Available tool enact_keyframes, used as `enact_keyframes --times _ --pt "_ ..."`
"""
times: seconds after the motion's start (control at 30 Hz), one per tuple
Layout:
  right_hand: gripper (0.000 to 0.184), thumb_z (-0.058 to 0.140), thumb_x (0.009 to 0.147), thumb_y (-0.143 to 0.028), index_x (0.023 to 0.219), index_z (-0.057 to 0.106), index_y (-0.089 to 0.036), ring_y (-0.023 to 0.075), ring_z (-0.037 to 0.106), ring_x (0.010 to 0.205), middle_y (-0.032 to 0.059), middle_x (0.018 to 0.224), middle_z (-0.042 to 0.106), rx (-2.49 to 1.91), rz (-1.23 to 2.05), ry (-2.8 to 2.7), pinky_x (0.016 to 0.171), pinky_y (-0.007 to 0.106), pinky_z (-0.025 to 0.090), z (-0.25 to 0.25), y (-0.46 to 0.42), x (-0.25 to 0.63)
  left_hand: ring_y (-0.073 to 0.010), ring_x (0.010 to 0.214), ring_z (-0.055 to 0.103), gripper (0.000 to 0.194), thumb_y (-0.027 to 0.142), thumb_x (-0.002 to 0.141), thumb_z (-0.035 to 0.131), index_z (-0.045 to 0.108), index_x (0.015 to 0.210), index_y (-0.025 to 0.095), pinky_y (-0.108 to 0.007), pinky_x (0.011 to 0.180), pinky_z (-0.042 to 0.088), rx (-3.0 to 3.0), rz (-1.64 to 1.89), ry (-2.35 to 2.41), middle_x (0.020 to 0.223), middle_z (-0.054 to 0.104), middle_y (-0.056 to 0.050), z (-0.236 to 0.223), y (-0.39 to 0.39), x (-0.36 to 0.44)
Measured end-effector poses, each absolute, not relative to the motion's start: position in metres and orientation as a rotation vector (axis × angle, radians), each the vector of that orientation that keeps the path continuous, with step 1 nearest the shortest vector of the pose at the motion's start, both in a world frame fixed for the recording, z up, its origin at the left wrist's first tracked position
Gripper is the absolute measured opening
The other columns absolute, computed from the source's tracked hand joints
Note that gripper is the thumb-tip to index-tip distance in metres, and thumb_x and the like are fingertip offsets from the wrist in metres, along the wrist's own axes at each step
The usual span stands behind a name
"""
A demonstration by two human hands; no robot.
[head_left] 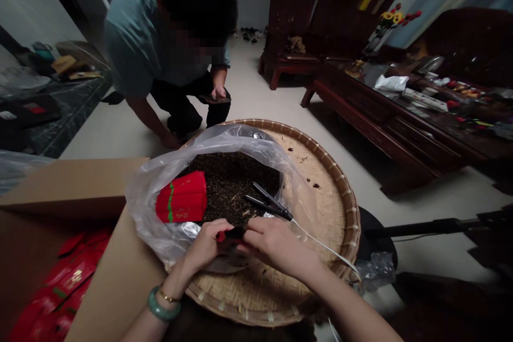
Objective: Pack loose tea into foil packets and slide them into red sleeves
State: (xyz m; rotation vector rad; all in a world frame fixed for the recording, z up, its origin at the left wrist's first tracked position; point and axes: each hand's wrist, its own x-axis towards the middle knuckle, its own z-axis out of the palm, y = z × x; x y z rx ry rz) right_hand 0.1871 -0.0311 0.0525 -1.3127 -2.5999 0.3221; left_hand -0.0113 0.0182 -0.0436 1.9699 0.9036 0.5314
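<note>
My left hand (210, 243) is closed on a small red packet, of which only a bit of red and a dark opening show between the fingers. My right hand (274, 240) is beside it, fingers pinched together at the packet's mouth; what they hold is hidden. Just beyond both hands, dark loose tea leaves (228, 176) fill an open clear plastic bag (146, 187). A stack of flat red packets (182, 197) rests on the leaves at the left. On the right lies a black hair-straightener-like clamp (270, 203), its jaws apart and its white cord trailing right.
The bag sits on a round woven bamboo tray (324, 208). At left, an open cardboard box (116, 262) holds red packets (68, 288). A person (136, 43) crouches across the tray, holding a phone (216, 99). A dark wooden table (385, 123) stands at right.
</note>
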Motion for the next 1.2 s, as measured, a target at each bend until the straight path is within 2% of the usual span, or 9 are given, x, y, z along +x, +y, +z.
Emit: enact_keyframes --times 0.13,0.23,0.4,0.5,0.6,0.7,0.83,1.0,1.2 --pt "0.022 0.052 0.09 -0.032 0.078 0.06 -0.016 0.0123 0.051 0.064 0.0016 0.075 0.056 -1.379 0.514 -2.42 0.056 0.023 0.036 0.04 -0.023 0.19 -0.0177 0.078 0.058 0.032 0.024 0.062 0.072 0.066 0.093 0.016 -0.027 0.071 0.047 1.83 0.505 0.972 0.086 0.068 -0.002 -0.04 0.015 -0.009" --pt "0.019 0.056 0.088 -0.033 0.077 0.06 -0.017 0.0118 0.053 0.066 0.0005 0.074 0.057 -1.374 0.685 -2.22 0.058 0.022 0.039 0.031 -0.016 0.19 -0.0179 0.073 0.06 0.031 0.03 0.061 0.072 0.066 0.087 0.013 -0.027 0.066 0.049 1.626 0.447 1.053 0.08 0.069 -0.002 -0.034 0.014 -0.007" --pt "0.034 0.07 0.076 -0.034 0.103 0.059 -0.016 0.012 0.054 0.068 0.0025 0.084 0.062 -1.445 0.851 -1.827 0.059 0.022 0.042 0.019 -0.008 0.183 -0.019 0.066 0.064 0.037 0.036 0.064 0.069 0.063 0.089 0.01 -0.029 0.06 0.051 1.278 0.383 1.006 0.075 0.072 -0.006 -0.027 0.015 -0.006" --pt "0.015 0.064 0.079 -0.03 0.081 0.065 -0.015 0.0102 0.053 0.058 -0.0005 0.069 0.062 -1.461 1.056 -1.713 0.054 0.021 0.039 0.008 -0.004 0.18 -0.0188 0.065 0.066 0.038 0.033 0.061 0.071 0.062 0.09 0.01 -0.029 0.06 0.051 1.186 0.365 0.972 0.077 0.073 -0.007 -0.029 0.015 -0.007" --pt "0.022 0.06 0.081 -0.034 0.071 0.065 -0.014 0.0093 0.05 0.05 -0.002 0.057 0.059 -1.482 1.193 -1.525 0.048 0.02 0.036 -0.003 0.001 0.183 -0.0172 0.064 0.066 0.029 0.027 0.059 0.073 0.063 0.081 0.011 -0.028 0.062 0.05 1.214 0.358 0.981 0.074 0.073 -0.005 -0.03 0.015 -0.008" --pt "0.026 0.061 0.079 -0.041 0.073 0.064 -0.015 0.0106 0.051 0.052 -0.0011 0.059 0.059 -1.492 1.124 -1.495 0.05 0.021 0.037 -0.005 0.005 0.186 -0.0156 0.057 0.063 0.023 0.028 0.059 0.074 0.059 0.07 0.013 -0.026 0.058 0.049 1.193 0.353 1.016 0.06 0.067 0.001 -0.029 0.015 -0.008" --pt "0.03 0.065 0.076 -0.042 0.094 0.064 -0.018 0.0137 0.056 0.073 0.0037 0.088 0.065 -1.461 0.85 -1.69 0.063 0.023 0.042 0.005 0.01 0.178 -0.0145 0.051 0.061 0.021 0.027 0.059 0.072 0.056 0.066 0.014 -0.025 0.053 0.046 1.175 0.342 1.036 0.053 0.061 0.004 -0.024 0.016 -0.004" --pt "0.04 0.063 0.079 -0.047 0.055 0.053 -0.016 0.0085 0.042 0.051 -0.0037 0.053 0.05 -1.589 0.683 -1.844 0.05 0.02 0.028 0.007 0.02 0.159 -0.0143 0.05 0.059 0.021 0.024 0.058 0.071 0.054 0.067 0.015 -0.024 0.051 0.044 1.281 0.344 1.027 0.053 0.06 0.004 -0.022 0.016 -0.004" --pt "0.043 0.061 0.082 -0.043 0.052 0.049 -0.016 0.0068 0.038 0.048 -0.0049 0.049 0.046 -1.47 0.597 -1.864 0.049 0.02 0.025 -0.005 0.03 0.159 -0.0163 0.056 0.06 0.021 0.024 0.059 0.071 0.058 0.072 0.014 -0.027 0.056 0.047 1.374 0.358 1.049 0.06 0.064 0.002 -0.022 0.02 -0.011"
